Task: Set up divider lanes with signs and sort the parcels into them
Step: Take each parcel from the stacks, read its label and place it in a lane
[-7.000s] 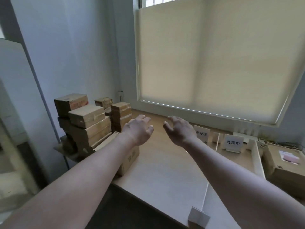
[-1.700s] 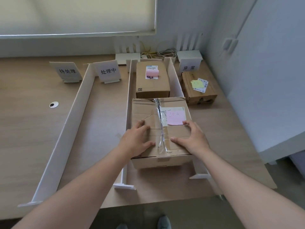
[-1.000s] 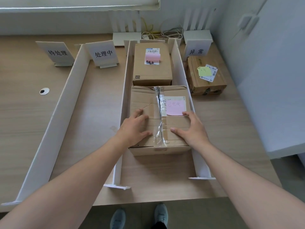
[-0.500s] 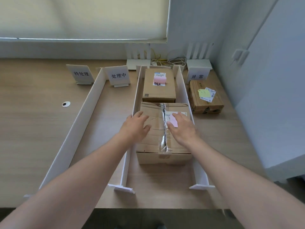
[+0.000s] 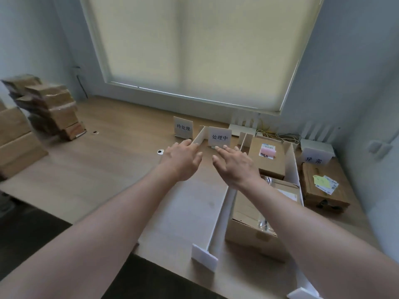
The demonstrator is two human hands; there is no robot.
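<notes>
The big parcel (image 5: 257, 223) lies in the lane between two white dividers (image 5: 218, 225), near the front edge of the desk (image 5: 90, 169); my right forearm crosses over it and hides much of its top. Beyond it in the same lane sits a smaller parcel (image 5: 269, 162) with a pink note on its lid. A third parcel (image 5: 321, 190), with a yellow note, lies outside the right divider, below a sign (image 5: 314, 158) whose characters are blurred.

Both my arms stretch forward over the desk, palms down. My left hand (image 5: 183, 160) hovers with its fingers (image 5: 190, 145) loosely extended, grasping nothing — the tips overlap the far end of the leftmost divider (image 5: 199, 138), and I cannot tell whether they touch it. My right hand (image 5: 234, 167) is also released, fingers straight, pointing at the middle sign (image 5: 219, 137). Another sign (image 5: 183, 127) stands just left of that one.

At the far left of the desk a stack of parcels (image 5: 47, 106) is smeared by motion — its labels cannot be read, and further boxes are cut off by the picture's left edge. A small round thing (image 5: 160, 151) lies on the desk; what it is I cannot make out.
</notes>
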